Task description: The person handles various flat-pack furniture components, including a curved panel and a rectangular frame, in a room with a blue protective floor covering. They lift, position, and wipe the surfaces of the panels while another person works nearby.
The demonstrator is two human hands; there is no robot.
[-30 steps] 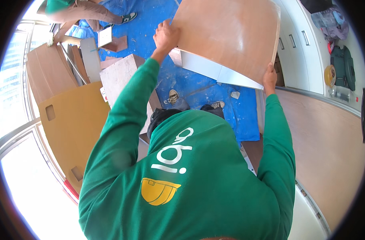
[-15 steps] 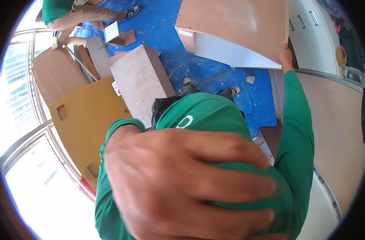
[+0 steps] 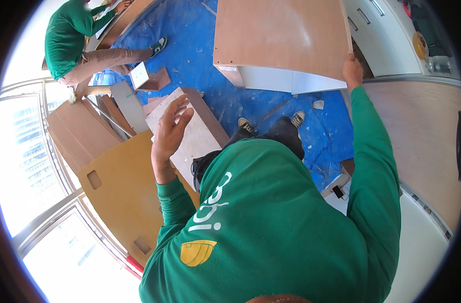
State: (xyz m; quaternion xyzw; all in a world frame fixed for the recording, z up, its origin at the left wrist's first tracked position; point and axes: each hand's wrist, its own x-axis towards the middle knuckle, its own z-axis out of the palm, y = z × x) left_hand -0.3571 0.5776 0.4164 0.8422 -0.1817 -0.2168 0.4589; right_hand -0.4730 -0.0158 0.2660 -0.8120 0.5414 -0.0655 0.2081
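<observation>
My right hand (image 3: 353,72), arm stretched forward, is closed on the near right corner of a large wooden cabinet (image 3: 281,38). The cabinet has a brown outer panel and white inner faces, and it stands on the blue floor sheet. In the air to the left is my left hand (image 3: 168,132), empty, its fingers loosely bent and apart. Behind that hand lies a long pale wooden box (image 3: 202,113) with scuffed faces. Whether the hand touches the box is hard to see, but it looks raised above it.
A yellow-brown board (image 3: 119,187) with cutouts leans near the windows, beside brown panels (image 3: 84,131). At the far left a co-worker in a green top (image 3: 68,40) bends over a wooden piece. White drawers (image 3: 377,35) stand at the right, near a large wooden panel (image 3: 417,136).
My left hand has moved from close in front of the camera out to the left. My right hand stays on the cabinet's corner. More of the co-worker now shows.
</observation>
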